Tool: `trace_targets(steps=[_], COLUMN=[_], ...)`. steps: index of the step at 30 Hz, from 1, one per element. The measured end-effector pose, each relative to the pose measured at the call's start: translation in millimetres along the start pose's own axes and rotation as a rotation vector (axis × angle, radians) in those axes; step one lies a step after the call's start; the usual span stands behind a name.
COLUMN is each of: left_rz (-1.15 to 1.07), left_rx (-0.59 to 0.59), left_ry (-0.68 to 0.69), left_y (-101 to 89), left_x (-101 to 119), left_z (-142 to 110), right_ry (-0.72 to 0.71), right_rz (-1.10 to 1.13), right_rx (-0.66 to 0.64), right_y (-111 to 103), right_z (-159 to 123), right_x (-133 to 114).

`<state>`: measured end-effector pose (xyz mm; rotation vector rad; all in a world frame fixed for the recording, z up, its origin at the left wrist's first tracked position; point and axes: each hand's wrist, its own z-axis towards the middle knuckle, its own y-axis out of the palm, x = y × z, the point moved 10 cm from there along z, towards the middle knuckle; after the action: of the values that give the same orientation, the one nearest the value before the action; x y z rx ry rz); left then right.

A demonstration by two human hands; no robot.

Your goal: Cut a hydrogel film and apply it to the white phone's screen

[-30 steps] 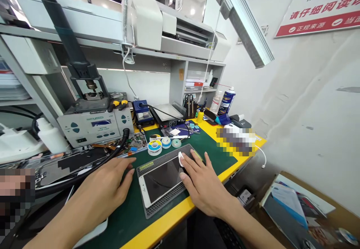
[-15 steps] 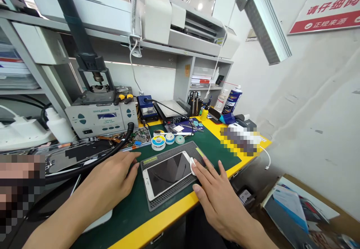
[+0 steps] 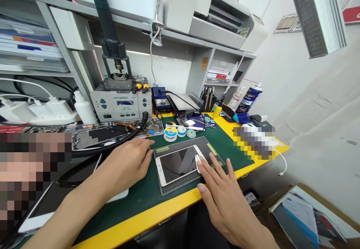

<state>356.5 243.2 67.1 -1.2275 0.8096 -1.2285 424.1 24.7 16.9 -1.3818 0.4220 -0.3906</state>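
One white phone [image 3: 178,164], one perforated mat [image 3: 174,187], one spray can [image 3: 249,99]

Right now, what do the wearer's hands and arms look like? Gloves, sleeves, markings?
Left hand and right hand are both bare: no gloves, rings or watch visible. No sleeve shows on the forearms; the upper arms are out of frame. No clear markings.

No text is legible; print on the grey control unit [image 3: 112,108] is blurred.
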Motion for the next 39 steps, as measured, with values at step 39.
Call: trace_targets(steps=[39], left_rz=[-0.032], left_rx=[0.040], left_ry=[-0.023], left_y=[-2.3], left_x=[-10], left_z=[1], right_ry=[0.360], right_rz=[2.070], right_rx=[-0.215], right_y=[-10], right_z=[78], right_x=[7])
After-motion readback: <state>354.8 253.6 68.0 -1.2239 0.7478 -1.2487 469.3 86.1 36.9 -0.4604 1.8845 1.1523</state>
